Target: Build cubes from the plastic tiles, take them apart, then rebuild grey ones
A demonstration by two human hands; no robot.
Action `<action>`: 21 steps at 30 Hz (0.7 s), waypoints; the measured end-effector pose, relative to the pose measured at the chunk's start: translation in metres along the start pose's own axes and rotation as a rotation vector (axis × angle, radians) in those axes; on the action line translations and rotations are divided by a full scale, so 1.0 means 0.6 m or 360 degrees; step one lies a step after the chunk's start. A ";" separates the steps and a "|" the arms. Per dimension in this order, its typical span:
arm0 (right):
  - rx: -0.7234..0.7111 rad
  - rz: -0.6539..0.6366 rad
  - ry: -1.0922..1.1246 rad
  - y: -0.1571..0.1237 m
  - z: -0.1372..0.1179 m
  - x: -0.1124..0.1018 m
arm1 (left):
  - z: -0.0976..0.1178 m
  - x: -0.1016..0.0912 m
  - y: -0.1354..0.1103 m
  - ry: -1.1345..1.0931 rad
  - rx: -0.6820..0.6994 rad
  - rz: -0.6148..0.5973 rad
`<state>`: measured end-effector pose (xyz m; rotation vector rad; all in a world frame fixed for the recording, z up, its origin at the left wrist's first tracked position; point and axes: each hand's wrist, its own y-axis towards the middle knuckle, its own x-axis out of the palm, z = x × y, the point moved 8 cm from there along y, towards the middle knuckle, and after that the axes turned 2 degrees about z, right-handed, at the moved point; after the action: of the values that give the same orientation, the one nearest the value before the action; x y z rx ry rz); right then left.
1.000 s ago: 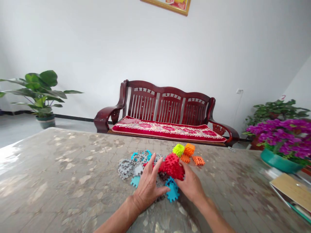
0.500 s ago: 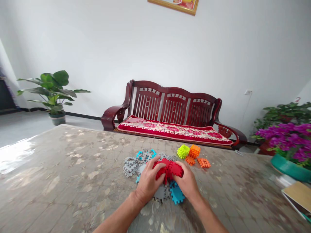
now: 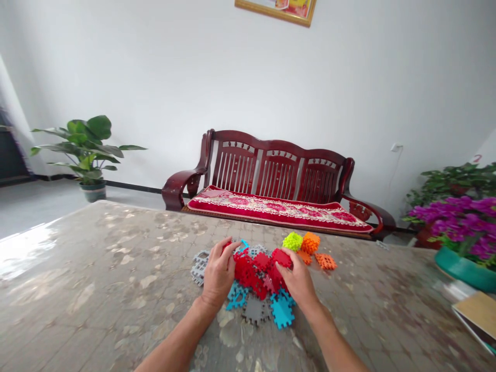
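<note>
A heap of flat toothed plastic tiles lies on the marbled table [image 3: 96,289]: red tiles [image 3: 258,271] in the middle, blue tiles [image 3: 281,312] and grey tiles [image 3: 253,310] around them. My left hand [image 3: 217,274] rests on the heap's left side, fingers curled onto a red tile. My right hand [image 3: 296,279] pinches a red tile at the heap's right side. Behind them stand a yellow-green tile cube [image 3: 292,241] and an orange tile cube [image 3: 310,242], with loose orange tiles [image 3: 325,261] beside.
A dark wooden bench [image 3: 271,181] with a red cushion stands beyond the table's far edge. A potted green plant [image 3: 87,150] is on the floor at left. Purple flowers in a teal pot [image 3: 461,268] and a book [image 3: 476,310] sit at the table's right.
The red tiles, bunched between both hands half a second ago, now lie spread apart. My left hand has shifted left and farther out; my right hand has stayed near the right side.
</note>
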<state>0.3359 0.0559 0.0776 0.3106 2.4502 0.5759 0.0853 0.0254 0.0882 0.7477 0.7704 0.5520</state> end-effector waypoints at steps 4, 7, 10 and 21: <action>-0.0057 0.0073 -0.0054 0.005 0.014 0.005 | -0.009 -0.001 0.005 0.0261 -0.0034 -0.0050; 0.0025 0.0159 -0.0070 0.008 0.038 -0.001 | -0.011 -0.004 0.007 0.0489 -0.0114 -0.0069; 0.0087 0.0202 -0.0061 0.011 0.048 -0.010 | -0.005 -0.005 0.006 0.0577 -0.0113 -0.0064; -0.0064 0.0077 -0.0246 -0.007 0.054 -0.021 | 0.047 0.036 -0.017 0.0291 0.0251 -0.0476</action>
<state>0.3653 0.0583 0.0583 0.3847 2.2855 0.5980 0.1220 0.0229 0.0852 0.7163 1.0842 0.2927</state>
